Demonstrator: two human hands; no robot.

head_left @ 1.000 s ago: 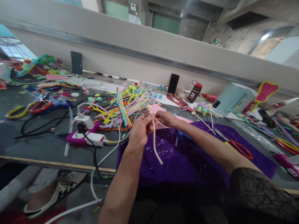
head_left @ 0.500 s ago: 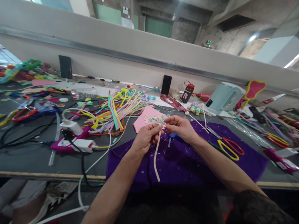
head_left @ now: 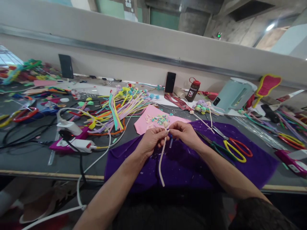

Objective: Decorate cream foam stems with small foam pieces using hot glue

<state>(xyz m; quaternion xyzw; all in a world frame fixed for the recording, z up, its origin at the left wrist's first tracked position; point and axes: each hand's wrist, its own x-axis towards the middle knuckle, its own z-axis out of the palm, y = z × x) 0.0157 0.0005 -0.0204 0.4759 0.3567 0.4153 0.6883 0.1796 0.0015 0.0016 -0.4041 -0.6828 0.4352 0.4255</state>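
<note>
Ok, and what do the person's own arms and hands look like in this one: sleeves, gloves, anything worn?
Both hands, left hand and right hand, are bare, with no gloves, rings or watch visible. Forearms are uncovered; a dark patterned sleeve shows on the right upper arm.

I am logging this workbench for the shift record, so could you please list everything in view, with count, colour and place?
cream stem: one, cream, hanging from both hands over the cloth
purple cloth: one, purple, front centre of the table
pink sheet: one, pink, behind the cloth, small pastel pieces on it
strip pile: many, mixed bright colours, left of the pink sheet
scissors: one pair, red and yellow handles, right on the cloth
bottle: one, brown with red cap, by the back wall
phone: one, black, propped against the wall
kettle: one, pale green, back right
left hand: grip on the stem
right hand: pinching the stem top
</note>
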